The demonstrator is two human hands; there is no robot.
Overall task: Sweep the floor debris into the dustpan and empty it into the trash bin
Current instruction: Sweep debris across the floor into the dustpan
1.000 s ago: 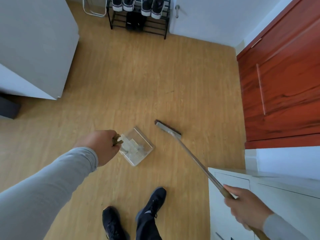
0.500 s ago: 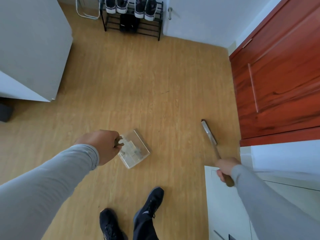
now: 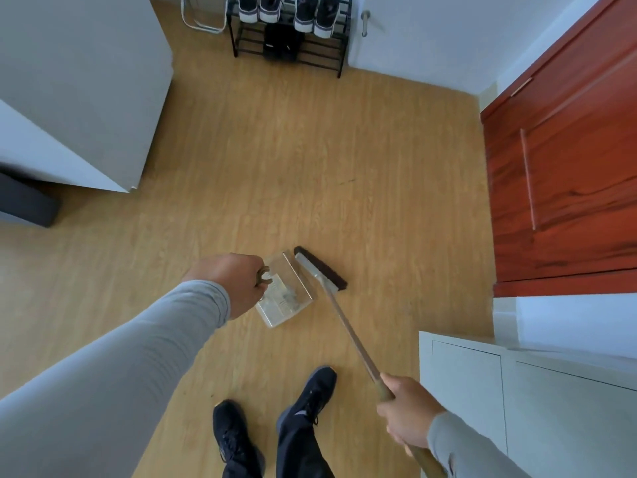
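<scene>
Gripping the handle of a clear plastic dustpan [image 3: 287, 294], the left hand [image 3: 231, 281] has its fingers curled round the brown grip, and the pan sits low on the wood-look floor [image 3: 275, 160] with its open lip turned toward the broom head [image 3: 320, 269]. A little grey fluff lies inside the pan. The right hand [image 3: 406, 414] is wrapped round the long broom handle [image 3: 348, 332] near its upper end, so the stick slants from lower right up to the dark-bristled head, which rests just beside the pan's lip, touching or nearly so.

Two black sneakers [image 3: 275, 419] and dark trouser legs stand on the floor right below the pan. To the right, a pale cabinet [image 3: 517, 391] comes close to the broom-holding hand, and a red wooden door [image 3: 565, 167] rises beyond it. On the left, a large white appliance or cabinet [image 3: 79, 84] juts into the floor area, with a dark low block [image 3: 24, 201] at its foot. At the far wall a black shoe rack [image 3: 289, 36] holds pairs of shoes, next to a white door with a metal handle [image 3: 365, 22]. A folded metal frame [image 3: 203, 15] leans left of the rack. A thin dark mark [image 3: 346, 181] lies on the floor ahead of the broom.
</scene>
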